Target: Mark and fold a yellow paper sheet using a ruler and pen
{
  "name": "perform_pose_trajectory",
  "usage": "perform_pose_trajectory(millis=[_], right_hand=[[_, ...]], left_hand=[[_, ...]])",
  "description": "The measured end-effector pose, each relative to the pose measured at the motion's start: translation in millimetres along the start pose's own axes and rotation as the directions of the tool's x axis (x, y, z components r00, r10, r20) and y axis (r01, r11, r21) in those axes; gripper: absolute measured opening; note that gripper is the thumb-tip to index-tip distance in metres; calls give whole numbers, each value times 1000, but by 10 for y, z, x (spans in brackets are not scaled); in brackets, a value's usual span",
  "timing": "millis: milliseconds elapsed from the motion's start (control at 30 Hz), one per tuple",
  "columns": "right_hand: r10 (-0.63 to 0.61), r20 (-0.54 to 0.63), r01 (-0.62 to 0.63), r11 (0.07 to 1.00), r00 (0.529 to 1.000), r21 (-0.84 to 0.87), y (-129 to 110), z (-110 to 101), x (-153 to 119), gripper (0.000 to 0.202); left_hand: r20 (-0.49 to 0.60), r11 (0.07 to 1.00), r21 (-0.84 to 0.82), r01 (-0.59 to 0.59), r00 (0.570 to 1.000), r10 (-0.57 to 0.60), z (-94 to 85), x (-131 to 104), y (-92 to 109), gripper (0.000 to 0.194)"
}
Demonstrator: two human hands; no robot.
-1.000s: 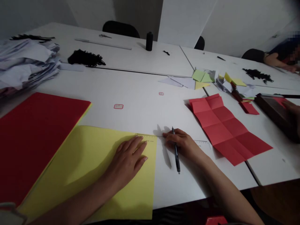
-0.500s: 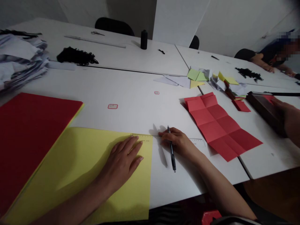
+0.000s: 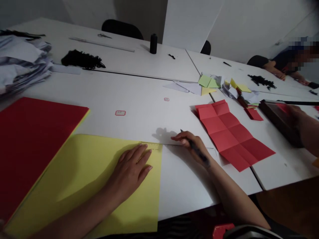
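Note:
My left hand [image 3: 133, 166] lies flat with its fingers spread on a yellow sheet [image 3: 97, 186], fingertips on the left end of a clear ruler [image 3: 171, 145]. The ruler runs across the sheet's upper right corner and on over the white table. Just above the ruler's right part, my right hand [image 3: 193, 144] holds a dark pen [image 3: 198, 151], slightly blurred, its fingers bent around it. Red paper [image 3: 37, 139] covers the left part of the yellow sheet. To the right of my right hand lies a creased red sheet [image 3: 230, 129].
Crumpled white paper [image 3: 22, 63] is piled at the left. Black cord [image 3: 82, 59], a black bottle [image 3: 153, 43] and folded scraps [image 3: 209, 81] lie farther back. At the right edge, another person's hand [image 3: 302, 121] rests by a dark box [image 3: 279, 121].
My right hand has lifted a little and shifted right, and the pen has turned to lean back toward the wrist. My left hand has stayed in place.

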State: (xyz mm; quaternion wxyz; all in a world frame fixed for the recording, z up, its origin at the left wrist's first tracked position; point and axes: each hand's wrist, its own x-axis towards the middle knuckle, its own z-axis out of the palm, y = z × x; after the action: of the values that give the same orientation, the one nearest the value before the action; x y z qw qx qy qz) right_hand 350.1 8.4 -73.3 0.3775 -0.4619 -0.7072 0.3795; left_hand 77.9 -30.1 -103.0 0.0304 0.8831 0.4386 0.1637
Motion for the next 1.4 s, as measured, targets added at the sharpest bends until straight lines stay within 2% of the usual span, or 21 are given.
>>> perform_pose_trajectory(millis=[67, 167, 233, 300, 367, 433, 533, 867, 1067, 1400], right_hand=[[21, -40, -19, 997, 999, 70, -89, -22, 72, 32], [32, 16, -33, 997, 999, 67, -234, 67, 262, 38], [52, 62, -59, 992, 997, 115, -285, 224, 432, 32], [78, 109, -103, 965, 991, 242, -280, 430, 612, 28], [75, 169, -125, 943, 983, 307, -236, 634, 772, 30], [51, 199, -109, 949, 979, 294, -183, 796, 886, 33], [19, 200, -70, 966, 980, 248, -126, 929, 950, 34], [-36, 195, 1, 985, 980, 175, -62, 967, 913, 28], [-28, 184, 3, 991, 983, 133, -64, 975, 912, 28], [-43, 178, 19, 991, 983, 136, -75, 973, 899, 28]], left_hand=[[7, 1000, 1, 1, 1000, -1, -2, -6, 7, 35], [22, 1000, -13, 22, 1000, -22, -12, -6, 21, 34], [28, 999, -33, 33, 999, -32, -22, 1, 31, 34], [36, 998, -45, 39, 999, -37, -34, 8, 40, 34], [41, 998, -45, 41, 998, -39, -42, 14, 49, 33], [45, 998, -44, 45, 998, -43, -48, 15, 56, 33], [44, 997, -60, 52, 998, -50, -54, 14, 62, 34], [52, 995, -81, 61, 997, -56, -59, 17, 75, 33], [49, 991, -112, 68, 997, -63, -68, 22, 73, 34], [56, 997, -54, 55, 997, -52, -65, 26, 80, 34]])
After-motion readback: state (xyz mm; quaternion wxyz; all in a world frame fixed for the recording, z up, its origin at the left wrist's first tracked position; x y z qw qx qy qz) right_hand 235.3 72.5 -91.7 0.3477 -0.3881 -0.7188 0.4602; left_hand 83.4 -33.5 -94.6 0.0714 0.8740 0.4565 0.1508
